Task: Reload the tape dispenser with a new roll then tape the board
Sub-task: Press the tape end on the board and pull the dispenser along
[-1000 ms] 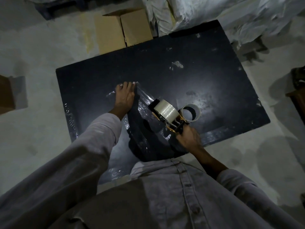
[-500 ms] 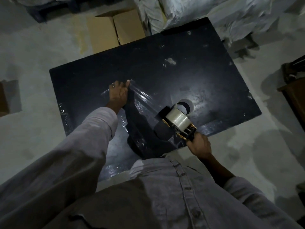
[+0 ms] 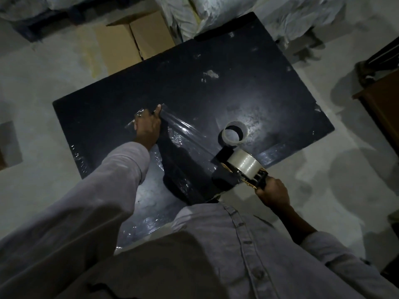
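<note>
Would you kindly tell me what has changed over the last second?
The right hand pulled the tape dispenser back toward the black board's near edge, stretching clear tape and uncovering the empty tape core. The left hand stayed pressing the tape's end down.

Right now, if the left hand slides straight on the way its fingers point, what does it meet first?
The left hand points toward the far edge of the board. Only bare board lies ahead, then the cardboard box past the edge, though depth is unclear.
</note>
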Demonstrator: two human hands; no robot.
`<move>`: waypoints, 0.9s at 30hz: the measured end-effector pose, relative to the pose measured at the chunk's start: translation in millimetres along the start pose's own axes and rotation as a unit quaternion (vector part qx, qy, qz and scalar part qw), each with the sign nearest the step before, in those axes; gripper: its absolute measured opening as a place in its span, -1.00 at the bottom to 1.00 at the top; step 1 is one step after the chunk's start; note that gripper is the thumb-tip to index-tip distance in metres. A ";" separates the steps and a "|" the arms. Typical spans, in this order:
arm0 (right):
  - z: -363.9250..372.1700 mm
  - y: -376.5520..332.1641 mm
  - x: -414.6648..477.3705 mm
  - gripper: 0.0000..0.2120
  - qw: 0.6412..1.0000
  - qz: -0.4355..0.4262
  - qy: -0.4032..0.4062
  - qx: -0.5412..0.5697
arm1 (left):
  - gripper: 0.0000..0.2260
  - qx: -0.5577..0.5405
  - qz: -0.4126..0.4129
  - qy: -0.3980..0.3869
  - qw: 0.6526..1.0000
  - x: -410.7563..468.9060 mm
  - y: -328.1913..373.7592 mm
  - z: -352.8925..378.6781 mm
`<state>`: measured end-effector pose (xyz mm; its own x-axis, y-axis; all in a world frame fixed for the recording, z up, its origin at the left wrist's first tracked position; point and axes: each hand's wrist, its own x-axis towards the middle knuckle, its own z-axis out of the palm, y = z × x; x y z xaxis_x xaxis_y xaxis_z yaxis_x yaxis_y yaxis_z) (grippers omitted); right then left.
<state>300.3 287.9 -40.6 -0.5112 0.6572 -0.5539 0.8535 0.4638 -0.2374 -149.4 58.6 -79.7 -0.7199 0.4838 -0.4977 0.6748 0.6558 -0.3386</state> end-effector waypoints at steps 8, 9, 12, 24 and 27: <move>19.6 45.6 1.0 -0.65 0.999 0.002 0.019 -0.038 | -0.20 0.021 0.027 0.040 0.999 9.3 -12.3 14.1; 19.8 49.8 0.5 -0.66 0.999 0.001 0.015 -0.033 | -0.20 0.017 0.029 0.032 0.999 9.7 -12.5 13.0; 27.4 79.7 -5.6 -0.62 1.000 0.019 0.015 0.000 | -0.19 0.022 0.014 0.032 0.999 9.1 -14.6 13.6; 56.9 109.8 -38.0 -0.67 0.983 0.042 0.000 0.180 | -0.15 0.020 0.003 0.040 0.999 10.4 -10.2 10.8; 71.7 126.6 -36.8 -0.71 0.994 0.017 0.009 0.108 | -0.10 0.031 0.010 0.009 0.999 12.8 -15.4 11.1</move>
<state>434.4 279.9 -107.5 -0.4812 0.6819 -0.5509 0.8714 0.3037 -0.3852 -167.1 48.2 -89.8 -0.7086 0.5075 -0.4902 0.6976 0.6084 -0.3784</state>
